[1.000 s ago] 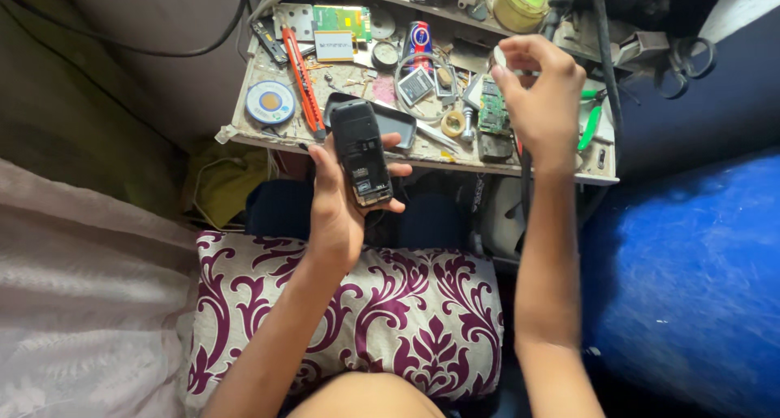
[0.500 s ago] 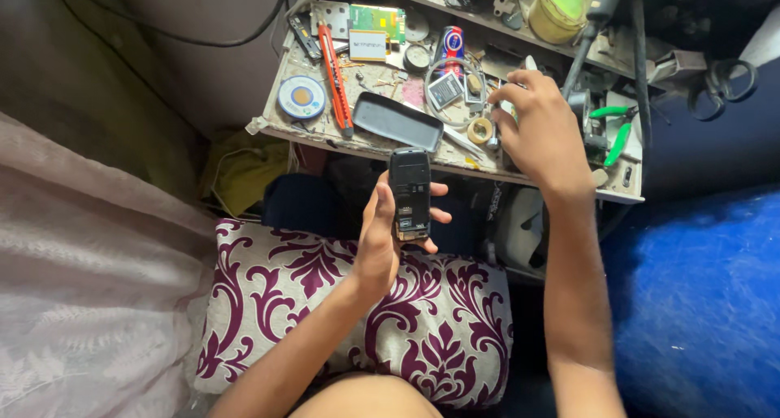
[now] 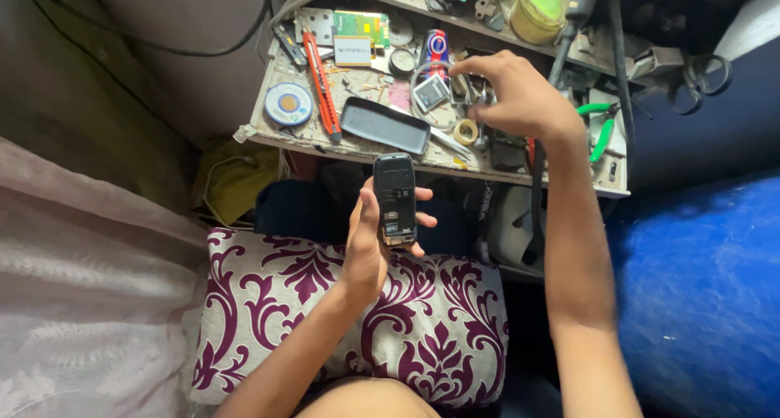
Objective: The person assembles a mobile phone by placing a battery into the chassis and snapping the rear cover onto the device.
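My left hand grips a small black phone with its back cover off, held upright above a purple-and-white patterned cushion. My right hand reaches over the cluttered workbench, fingers curled down among small parts near a roll of tape. Whether those fingers pinch anything is hidden. A dark phone cover lies flat on the bench just beyond the phone.
On the bench lie a red-handled tool, a round blue solder reel, a green circuit board, a yellow-green tub and green-handled pliers. A blue surface is at right, pink cloth at left.
My left hand has drawn the phone back from the bench toward the cushion. My right hand has shifted left and lower over the small parts.
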